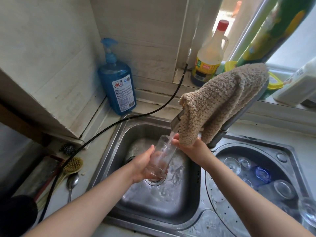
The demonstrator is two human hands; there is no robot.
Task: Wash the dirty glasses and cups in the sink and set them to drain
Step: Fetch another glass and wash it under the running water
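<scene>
My left hand [142, 165] grips a tall clear glass [159, 156], tilted with its mouth up and to the right, over the square steel sink [119, 139]. Water runs from the faucet [176, 120] into the glass's mouth. My right hand [188, 147] reaches up beside the stream, its fingers partly hidden under a brown fleecy cloth [220, 103] draped over the faucet. The round basin [253, 147] on the right holds several clear glasses [283, 189] and a blue glass [263, 173].
A blue soap bottle [118, 82] stands in the back corner. A black hose [95, 139] crosses the left counter, where a brush [73, 165] and a spoon [71, 183] lie. A red-capped bottle [210, 55] stands on the window sill. Another clear glass [307, 211] shows at the right edge.
</scene>
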